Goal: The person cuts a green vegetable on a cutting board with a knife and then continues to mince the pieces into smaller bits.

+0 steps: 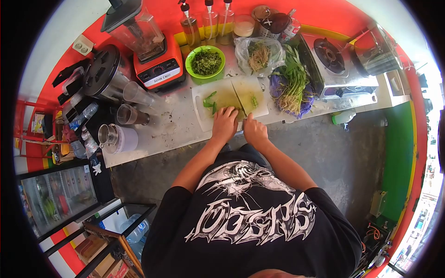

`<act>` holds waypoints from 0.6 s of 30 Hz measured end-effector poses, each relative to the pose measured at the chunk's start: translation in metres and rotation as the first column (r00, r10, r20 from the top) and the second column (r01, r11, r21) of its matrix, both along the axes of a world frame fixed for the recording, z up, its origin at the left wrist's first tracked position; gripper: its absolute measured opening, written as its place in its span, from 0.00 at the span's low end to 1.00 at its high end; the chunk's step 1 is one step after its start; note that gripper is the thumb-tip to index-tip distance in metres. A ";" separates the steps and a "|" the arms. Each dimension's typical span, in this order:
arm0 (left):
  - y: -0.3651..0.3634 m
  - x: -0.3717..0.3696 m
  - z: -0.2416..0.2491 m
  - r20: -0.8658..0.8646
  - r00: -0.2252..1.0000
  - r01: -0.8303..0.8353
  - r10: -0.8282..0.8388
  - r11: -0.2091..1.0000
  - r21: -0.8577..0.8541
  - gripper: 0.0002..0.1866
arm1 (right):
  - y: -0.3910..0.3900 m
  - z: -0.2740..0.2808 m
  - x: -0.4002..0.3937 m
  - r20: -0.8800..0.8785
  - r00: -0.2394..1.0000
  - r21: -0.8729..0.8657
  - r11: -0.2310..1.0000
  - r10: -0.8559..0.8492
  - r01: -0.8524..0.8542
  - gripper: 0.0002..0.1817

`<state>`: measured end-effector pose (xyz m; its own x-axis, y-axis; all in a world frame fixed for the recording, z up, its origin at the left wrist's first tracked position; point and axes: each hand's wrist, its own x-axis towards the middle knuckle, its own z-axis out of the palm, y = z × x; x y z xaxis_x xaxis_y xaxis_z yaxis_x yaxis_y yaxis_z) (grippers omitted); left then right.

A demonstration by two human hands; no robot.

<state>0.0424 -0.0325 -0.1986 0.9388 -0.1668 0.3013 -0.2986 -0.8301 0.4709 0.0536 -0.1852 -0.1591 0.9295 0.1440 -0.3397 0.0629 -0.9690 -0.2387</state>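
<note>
On the white cutting board (pixel 262 95), my left hand (pixel 225 123) presses down with its fingers bent over a bunch of leafy greens (pixel 210 102), whose leaves stick out beyond the fingertips. My right hand (pixel 255 129) is closed round the handle of a knife (pixel 238 96). The blade points away from me across the board, just right of my left fingers. A small heap of chopped greens (pixel 254 102) lies to the right of the blade. Behind the board stands a lime-green bowl (pixel 223 63) full of chopped greens.
Rooted greens (pixel 295 85) lie on a purple bag to the right, near a clear plastic bag (pixel 273 54) and a gas stove (pixel 345 85). At the back left stands a red blender (pixel 160 72). Pump bottles (pixel 210 25) line the wall; clear cups (pixel 136 94) and a white jug (pixel 126 139) sit left.
</note>
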 end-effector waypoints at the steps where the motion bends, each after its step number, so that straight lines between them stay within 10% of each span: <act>1: -0.001 0.000 0.001 -0.001 1.000 -0.007 0.007 1.000 0.006 0.22 | 0.002 0.000 0.005 0.004 1.000 0.010 1.000 0.010 -0.010 0.16; 18: 0.001 -0.003 -0.002 0.037 0.999 -0.007 0.007 1.000 0.007 0.21 | -0.003 0.015 0.016 -0.012 0.991 -0.055 0.990 0.130 -0.130 0.18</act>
<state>0.0398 -0.0320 -0.2009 0.9283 -0.1627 0.3342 -0.3097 -0.8357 0.4534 0.0699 -0.1882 -0.1445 0.9011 0.2444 -0.3582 0.1876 -0.9645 -0.1860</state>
